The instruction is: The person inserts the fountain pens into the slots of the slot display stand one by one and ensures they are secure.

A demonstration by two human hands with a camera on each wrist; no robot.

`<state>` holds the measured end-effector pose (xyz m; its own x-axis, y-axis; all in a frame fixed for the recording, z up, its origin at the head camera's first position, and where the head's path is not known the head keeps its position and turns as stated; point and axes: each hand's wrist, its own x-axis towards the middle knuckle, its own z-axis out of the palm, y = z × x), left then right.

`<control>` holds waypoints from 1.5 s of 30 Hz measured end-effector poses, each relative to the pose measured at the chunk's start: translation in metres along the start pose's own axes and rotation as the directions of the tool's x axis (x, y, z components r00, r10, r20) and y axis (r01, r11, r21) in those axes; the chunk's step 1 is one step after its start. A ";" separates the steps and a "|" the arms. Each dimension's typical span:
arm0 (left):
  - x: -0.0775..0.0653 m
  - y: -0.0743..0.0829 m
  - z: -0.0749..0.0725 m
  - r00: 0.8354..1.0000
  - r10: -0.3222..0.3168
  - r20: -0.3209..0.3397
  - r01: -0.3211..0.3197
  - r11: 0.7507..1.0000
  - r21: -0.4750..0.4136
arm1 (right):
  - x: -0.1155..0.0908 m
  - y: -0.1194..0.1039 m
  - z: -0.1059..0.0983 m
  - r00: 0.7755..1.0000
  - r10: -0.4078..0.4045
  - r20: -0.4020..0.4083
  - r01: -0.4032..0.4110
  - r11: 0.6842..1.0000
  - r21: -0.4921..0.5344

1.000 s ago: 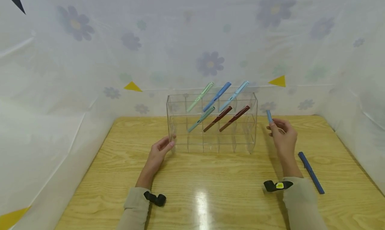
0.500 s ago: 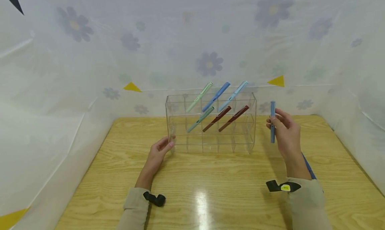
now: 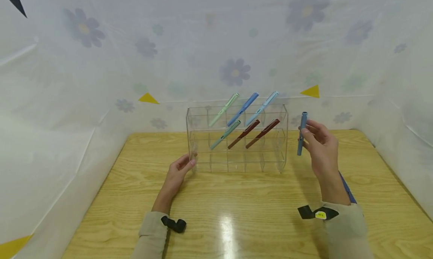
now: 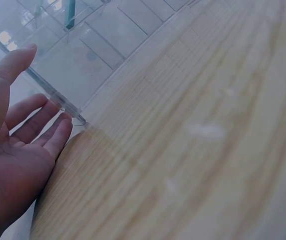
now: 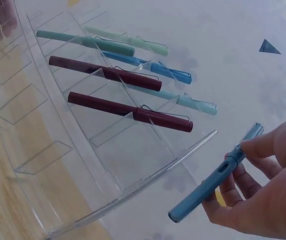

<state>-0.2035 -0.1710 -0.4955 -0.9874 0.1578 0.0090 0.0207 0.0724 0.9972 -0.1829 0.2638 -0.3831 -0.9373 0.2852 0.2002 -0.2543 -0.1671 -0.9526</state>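
Note:
My right hand (image 3: 321, 146) pinches a grey-blue fountain pen (image 3: 300, 147) between thumb and fingers, to the right of a clear pen rack (image 3: 286, 138). In the right wrist view this fountain pen (image 5: 198, 197) is capped, its clip end up and its barrel slanting down past the rack's side. My left hand (image 3: 176, 174) holds the rack's lower left side, the thumb in front and the fingers at the outer face; the left wrist view shows the side panel between thumb (image 4: 17, 62) and fingers. Several pens lean in the rack's top and middle tiers.
The top tier bears a light green pen (image 3: 224, 109), a blue pen (image 3: 242, 109) and a light blue pen (image 3: 262, 108). Below are a green pen (image 3: 225, 135) and two dark red ones. A dark blue pen (image 3: 347, 189) lies on the wooden table (image 3: 203, 210), partly hidden by the right wrist.
The grey-blue pen has swung from mostly hidden behind the fingers to nearly upright, then tilted slightly. My right hand has risen a little, its wrist now covering the dark blue pen. Left hand and rack are still.

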 end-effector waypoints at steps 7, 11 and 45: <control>-0.001 0.000 0.000 1.000 -0.004 -0.005 0.004 1.000 0.003 | -0.004 -0.005 0.009 0.997 -0.065 0.034 0.065 0.998 0.016; -0.002 0.000 0.000 1.000 -0.009 -0.006 0.009 1.000 -0.003 | -0.005 -0.006 0.014 0.990 -0.119 0.078 0.119 0.993 0.005; 0.001 -0.002 0.000 1.000 0.019 0.005 -0.019 0.999 -0.038 | -0.021 0.036 0.063 0.977 -0.119 0.175 0.125 0.992 -0.022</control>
<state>-0.2044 -0.1709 -0.4978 -0.9860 0.1645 0.0279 0.0335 0.0315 0.9989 -0.1873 0.1921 -0.4075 -0.9274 0.1330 0.3496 -0.3643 -0.1095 -0.9248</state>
